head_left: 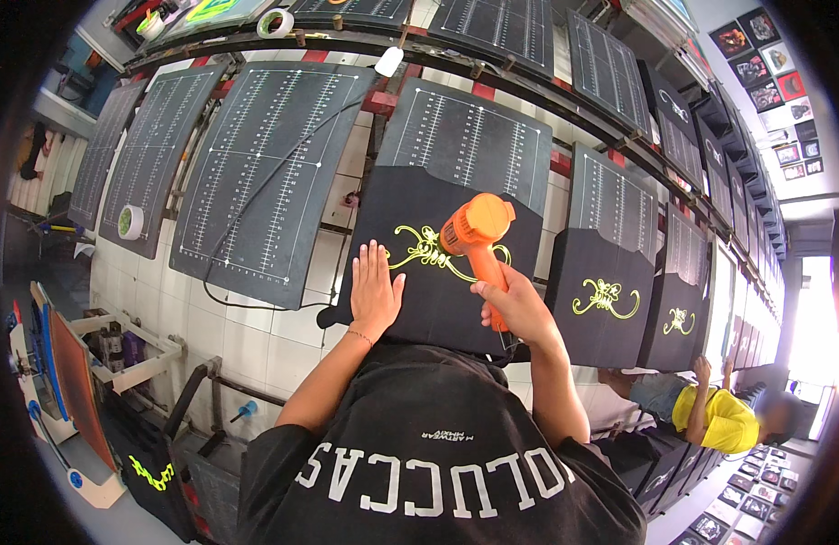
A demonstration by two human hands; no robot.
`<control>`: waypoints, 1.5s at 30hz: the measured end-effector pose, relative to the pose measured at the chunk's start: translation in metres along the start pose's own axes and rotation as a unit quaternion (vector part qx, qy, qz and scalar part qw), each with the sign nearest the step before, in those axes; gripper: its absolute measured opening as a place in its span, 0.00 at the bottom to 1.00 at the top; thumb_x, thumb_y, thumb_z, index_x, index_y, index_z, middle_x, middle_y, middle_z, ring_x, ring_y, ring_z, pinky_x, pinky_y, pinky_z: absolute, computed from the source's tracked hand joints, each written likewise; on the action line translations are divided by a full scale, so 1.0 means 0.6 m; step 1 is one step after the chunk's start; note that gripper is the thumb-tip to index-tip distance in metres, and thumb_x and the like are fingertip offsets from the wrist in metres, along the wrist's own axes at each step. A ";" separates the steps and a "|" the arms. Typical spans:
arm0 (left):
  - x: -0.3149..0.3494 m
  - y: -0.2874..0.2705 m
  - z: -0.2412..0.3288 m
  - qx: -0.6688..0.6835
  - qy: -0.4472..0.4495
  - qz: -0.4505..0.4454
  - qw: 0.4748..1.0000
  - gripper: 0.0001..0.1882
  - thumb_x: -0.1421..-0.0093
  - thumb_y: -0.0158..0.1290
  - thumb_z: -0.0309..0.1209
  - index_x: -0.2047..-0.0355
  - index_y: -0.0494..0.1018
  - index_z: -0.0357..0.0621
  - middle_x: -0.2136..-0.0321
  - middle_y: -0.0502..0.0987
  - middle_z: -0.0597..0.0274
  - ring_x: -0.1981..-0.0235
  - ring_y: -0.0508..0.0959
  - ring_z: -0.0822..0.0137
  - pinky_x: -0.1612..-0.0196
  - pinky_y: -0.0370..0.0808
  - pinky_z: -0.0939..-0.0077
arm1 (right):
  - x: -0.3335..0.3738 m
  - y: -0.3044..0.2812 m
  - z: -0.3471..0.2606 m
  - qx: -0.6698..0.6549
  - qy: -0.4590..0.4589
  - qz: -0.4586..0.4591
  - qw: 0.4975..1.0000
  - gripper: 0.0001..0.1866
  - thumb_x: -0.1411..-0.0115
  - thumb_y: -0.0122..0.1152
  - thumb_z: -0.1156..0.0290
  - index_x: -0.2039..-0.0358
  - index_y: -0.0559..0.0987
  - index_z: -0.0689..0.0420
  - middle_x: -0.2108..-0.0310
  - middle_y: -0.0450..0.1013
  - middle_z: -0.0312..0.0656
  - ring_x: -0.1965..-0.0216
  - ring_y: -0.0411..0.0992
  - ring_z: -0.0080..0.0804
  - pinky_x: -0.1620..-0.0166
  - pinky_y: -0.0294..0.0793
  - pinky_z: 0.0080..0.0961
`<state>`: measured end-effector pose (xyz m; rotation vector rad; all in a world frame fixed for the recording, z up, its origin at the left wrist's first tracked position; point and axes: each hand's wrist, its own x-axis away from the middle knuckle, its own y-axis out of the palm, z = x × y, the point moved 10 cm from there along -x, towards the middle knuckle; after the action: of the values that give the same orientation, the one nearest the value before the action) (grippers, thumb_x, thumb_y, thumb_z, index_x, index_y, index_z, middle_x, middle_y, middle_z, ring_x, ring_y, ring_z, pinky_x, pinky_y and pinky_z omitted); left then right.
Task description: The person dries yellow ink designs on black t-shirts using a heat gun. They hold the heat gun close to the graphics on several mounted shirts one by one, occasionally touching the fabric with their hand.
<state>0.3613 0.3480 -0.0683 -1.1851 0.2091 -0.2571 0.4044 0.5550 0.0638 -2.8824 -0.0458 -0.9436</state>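
Observation:
In front of me a black T-shirt [374,209] with a neon-yellow printed design [428,252] is stretched over a dark platen [465,127] marked with white measuring lines. An orange heat gun [478,232] hangs over the print, its body covering the design's middle. My right hand [515,304] is wrapped round its handle. My left hand [376,291] lies flat on the shirt at the left of the print, fingers stretched out and holding nothing.
More platens [269,163] stand to the left, one crossed by a black cable [256,195] and another bearing a tape roll [130,222]. Printed shirts [603,295] cover platens at the right. A person in yellow [719,413] works farther right. Screen frames [79,391] lean at lower left.

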 end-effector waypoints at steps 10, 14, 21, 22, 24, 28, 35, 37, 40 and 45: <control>0.014 -0.002 0.009 0.034 0.012 -0.008 0.999 0.37 0.30 0.47 0.43 0.31 0.52 0.27 0.29 0.53 0.37 0.27 0.51 0.42 0.26 0.46 0.50 | 0.023 -0.021 0.018 0.009 0.022 0.044 0.999 0.24 0.32 0.58 0.65 0.42 0.68 0.66 0.74 0.69 0.34 0.77 0.71 0.19 0.72 0.77 0.21; 0.024 0.001 0.015 0.043 0.018 -0.010 0.999 0.38 0.31 0.47 0.43 0.31 0.51 0.27 0.29 0.53 0.37 0.26 0.50 0.42 0.26 0.46 0.49 | 0.030 0.014 0.013 -0.012 0.038 -0.006 0.999 0.20 0.34 0.61 0.67 0.47 0.71 0.65 0.72 0.69 0.33 0.77 0.71 0.17 0.71 0.77 0.20; 0.011 0.003 0.016 0.026 0.023 -0.011 0.999 0.38 0.30 0.46 0.43 0.31 0.52 0.27 0.29 0.52 0.37 0.26 0.50 0.42 0.26 0.46 0.49 | 0.047 0.016 0.016 0.025 0.046 -0.004 0.999 0.21 0.34 0.60 0.67 0.46 0.70 0.65 0.74 0.68 0.32 0.77 0.71 0.18 0.71 0.76 0.21; 0.003 0.005 0.014 0.020 0.026 -0.005 0.999 0.38 0.30 0.46 0.44 0.31 0.52 0.27 0.29 0.52 0.37 0.26 0.50 0.42 0.26 0.46 0.49 | 0.052 0.013 0.016 0.026 0.046 0.000 0.999 0.21 0.34 0.60 0.67 0.45 0.70 0.65 0.74 0.68 0.32 0.77 0.71 0.18 0.71 0.76 0.21; -0.017 0.007 0.012 0.005 0.029 0.002 1.000 0.37 0.29 0.45 0.44 0.31 0.52 0.27 0.28 0.51 0.38 0.26 0.50 0.43 0.26 0.46 0.50 | 0.061 0.006 0.022 0.027 0.055 0.006 0.998 0.22 0.33 0.60 0.67 0.44 0.70 0.65 0.74 0.68 0.32 0.77 0.70 0.18 0.71 0.76 0.21; -0.066 0.010 0.011 -0.005 0.035 0.011 0.999 0.36 0.28 0.44 0.45 0.30 0.52 0.29 0.28 0.51 0.40 0.26 0.49 0.45 0.25 0.46 0.52 | 0.077 -0.014 0.036 0.033 0.062 0.028 0.997 0.22 0.33 0.58 0.66 0.42 0.69 0.64 0.75 0.69 0.34 0.77 0.71 0.19 0.72 0.75 0.21; -0.104 0.024 0.022 -0.025 0.037 -0.007 0.999 0.36 0.29 0.44 0.44 0.30 0.53 0.30 0.28 0.51 0.43 0.25 0.49 0.48 0.25 0.45 0.56 | 0.100 -0.053 0.053 0.021 0.069 0.053 0.996 0.22 0.32 0.57 0.67 0.41 0.68 0.64 0.76 0.69 0.33 0.77 0.71 0.19 0.74 0.76 0.20; -0.100 0.025 0.023 -0.013 0.036 -0.018 0.999 0.36 0.28 0.43 0.44 0.30 0.52 0.29 0.27 0.51 0.43 0.25 0.48 0.48 0.24 0.45 0.55 | 0.104 -0.065 0.057 0.020 0.070 0.065 0.995 0.22 0.32 0.58 0.67 0.42 0.68 0.64 0.76 0.69 0.33 0.77 0.71 0.18 0.74 0.76 0.20; -0.084 0.025 0.029 -0.006 0.040 -0.016 0.999 0.36 0.28 0.43 0.44 0.30 0.52 0.29 0.28 0.51 0.42 0.25 0.48 0.47 0.25 0.45 0.54 | 0.110 -0.087 0.067 0.002 0.073 0.081 0.994 0.22 0.32 0.58 0.67 0.43 0.69 0.64 0.74 0.69 0.34 0.77 0.71 0.18 0.73 0.77 0.20; -0.048 0.023 0.039 -0.002 0.038 -0.019 0.999 0.36 0.29 0.43 0.44 0.31 0.53 0.28 0.28 0.51 0.40 0.26 0.49 0.45 0.25 0.46 0.52 | 0.117 -0.121 0.056 -0.009 0.062 0.116 0.991 0.19 0.34 0.58 0.69 0.46 0.70 0.64 0.72 0.69 0.34 0.76 0.71 0.19 0.72 0.78 0.21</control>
<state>0.3422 0.3825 -0.0720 -1.1841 0.2545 -0.3353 0.4763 0.6305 0.0849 -2.7592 0.3026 -1.0766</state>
